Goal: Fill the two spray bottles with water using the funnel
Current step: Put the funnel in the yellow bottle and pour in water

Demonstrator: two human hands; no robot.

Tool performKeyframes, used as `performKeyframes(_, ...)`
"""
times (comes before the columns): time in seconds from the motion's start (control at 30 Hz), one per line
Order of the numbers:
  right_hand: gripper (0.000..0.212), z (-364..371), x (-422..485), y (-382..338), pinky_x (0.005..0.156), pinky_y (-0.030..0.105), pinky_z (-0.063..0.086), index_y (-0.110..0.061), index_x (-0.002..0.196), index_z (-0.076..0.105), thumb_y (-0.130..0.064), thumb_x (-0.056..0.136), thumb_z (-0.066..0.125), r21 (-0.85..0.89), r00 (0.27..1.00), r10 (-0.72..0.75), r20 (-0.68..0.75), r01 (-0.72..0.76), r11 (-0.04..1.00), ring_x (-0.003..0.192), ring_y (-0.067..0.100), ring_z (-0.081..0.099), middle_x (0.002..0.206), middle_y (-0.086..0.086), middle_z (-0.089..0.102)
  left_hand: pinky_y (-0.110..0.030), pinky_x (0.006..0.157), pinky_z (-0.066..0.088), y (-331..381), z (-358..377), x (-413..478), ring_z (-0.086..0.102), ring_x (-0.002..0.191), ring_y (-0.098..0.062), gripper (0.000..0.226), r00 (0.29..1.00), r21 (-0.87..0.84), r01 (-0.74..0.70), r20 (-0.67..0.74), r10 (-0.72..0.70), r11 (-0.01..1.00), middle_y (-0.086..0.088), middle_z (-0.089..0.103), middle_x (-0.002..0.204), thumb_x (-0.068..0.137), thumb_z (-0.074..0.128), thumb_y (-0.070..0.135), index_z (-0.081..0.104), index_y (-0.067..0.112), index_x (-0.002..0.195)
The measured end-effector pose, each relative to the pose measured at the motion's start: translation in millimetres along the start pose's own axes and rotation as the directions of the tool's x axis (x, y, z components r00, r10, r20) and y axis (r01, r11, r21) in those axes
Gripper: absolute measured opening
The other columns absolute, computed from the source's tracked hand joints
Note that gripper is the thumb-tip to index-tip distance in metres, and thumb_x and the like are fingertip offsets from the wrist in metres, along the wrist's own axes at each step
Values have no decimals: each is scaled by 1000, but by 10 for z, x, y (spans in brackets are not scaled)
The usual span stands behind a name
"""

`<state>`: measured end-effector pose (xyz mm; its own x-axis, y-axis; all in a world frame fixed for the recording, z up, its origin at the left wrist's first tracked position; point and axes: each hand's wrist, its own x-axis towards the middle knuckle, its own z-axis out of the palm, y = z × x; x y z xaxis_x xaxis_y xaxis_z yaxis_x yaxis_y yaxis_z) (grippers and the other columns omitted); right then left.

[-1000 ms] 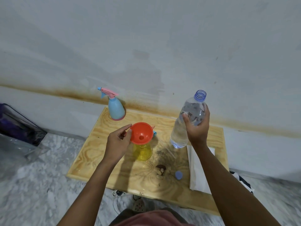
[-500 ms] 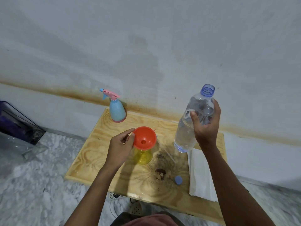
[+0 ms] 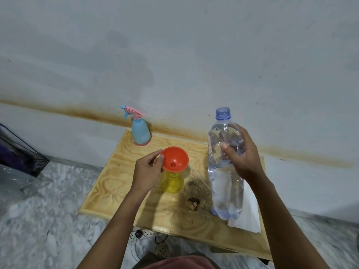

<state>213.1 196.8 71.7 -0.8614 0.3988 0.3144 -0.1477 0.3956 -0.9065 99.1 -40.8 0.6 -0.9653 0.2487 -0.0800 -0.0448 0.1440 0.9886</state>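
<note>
The left hand point(image 3: 147, 171) pinches the orange funnel point(image 3: 174, 161) seated in the yellow spray bottle point(image 3: 172, 182), steadying it; the right hand point(image 3: 242, 158) grips the uncapped water bottle point(image 3: 225, 164) upright beside it, ready to pour.

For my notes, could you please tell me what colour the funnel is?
The funnel is orange-red, seen best in the head view.

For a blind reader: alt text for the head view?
The right hand holds an uncapped water bottle over a wooden table; the left hand pinches an orange funnel seated in a yellow spray bottle.
</note>
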Motion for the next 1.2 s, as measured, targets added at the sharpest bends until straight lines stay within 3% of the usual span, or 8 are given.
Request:
performKeyframes(0.17,51,75,-107,58,80,39,59,-48,126,50,-45,78,68,1,979,128,156,-130,992,101,13,70,121,-14,64,-16,63,57,-20,-21,24,65,71,-16,31,1000,-5,14,2,-14,1000,-13,63,79,97,62,14,65,11,128)
performKeyframes(0.23,51,112,-139,62,70,33,59,-48,125,49,-42,79,69,-8,965,173,196,-175,984,90,12,72,115,-5,68,-18,64,59,-29,-32,31,64,71,-16,31,1000,-10,21,5,-21,1000,-12,64,80,97,62,14,66,11,127)
performKeyframes(0.37,46,186,-168,39,58,22,54,-46,122,48,-37,81,67,-13,935,231,270,-236,972,80,10,72,110,-7,68,-20,63,60,-39,-30,41,65,72,-17,29,1000,-19,21,7,-21,1000,-11,66,85,97,61,14,67,10,126)
performKeyframes(0.47,47,232,-174,71,58,21,53,-45,126,49,-40,83,67,-31,912,247,328,-251,967,81,8,71,115,-7,66,-15,58,56,-22,-24,44,63,72,-23,28,1000,-38,28,8,-27,999,-13,66,86,98,61,14,67,11,125)
performKeyframes(0.6,49,251,-202,113,60,21,52,-46,124,51,-54,78,65,-67,896,267,355,-260,963,76,10,71,99,-12,72,-9,55,50,-26,-24,58,61,72,-27,29,999,-44,34,10,-33,998,-17,63,85,98,60,15,67,10,126)
performKeyframes(0.7,44,255,-209,136,64,17,51,-45,124,51,-50,82,65,-99,894,260,365,-241,966,80,5,70,103,-15,71,-11,57,51,-54,-26,62,61,71,-26,30,1000,-34,21,12,-21,999,-18,65,85,98,60,15,66,10,127)
performKeyframes(0.97,46,260,-236,214,69,36,59,-37,128,55,-51,85,63,-174,861,292,416,-239,955,82,16,72,108,-8,70,-14,60,55,-63,-8,46,61,69,-25,29,1000,-41,12,25,-11,999,-21,67,84,98,60,14,66,9,126)
performKeyframes(1.2,49,251,-218,194,68,41,61,-37,127,55,-58,83,64,-215,812,344,471,-273,938,82,15,72,108,-13,68,-17,62,57,-58,-21,51,63,66,-22,30,1000,-35,11,14,-11,999,-18,68,85,98,61,14,66,10,127)
